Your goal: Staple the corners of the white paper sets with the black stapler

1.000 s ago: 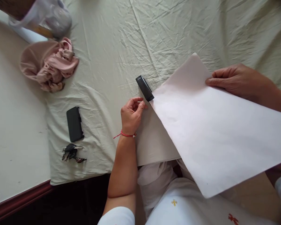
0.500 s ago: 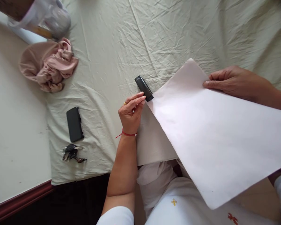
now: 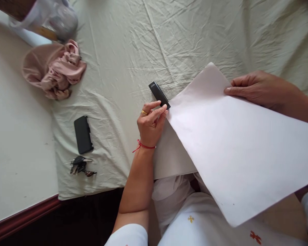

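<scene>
A person's left hand (image 3: 151,128) slides toward the white paper (image 3: 236,147), its fingertips now on the near end of a black stapler-like tool (image 3: 157,92) — a small shift from the tool's side, where they rest half a second earlier. The fingers bend together there, though whether they grip or merely touch cannot be told. The right hand (image 3: 261,87) pinches the paper's far edge between thumb and fingers, its hold unchanged, with the sheet slanting down between the hands toward the lap. The move draws fingertips, tool and the paper's left corner together, so the work appears centred on that corner; whether paper sits inside the tool is unclear. Well left of the left hand lie a black phone (image 3: 83,135) and a bunch of keys (image 3: 79,165) — both untouched
</scene>
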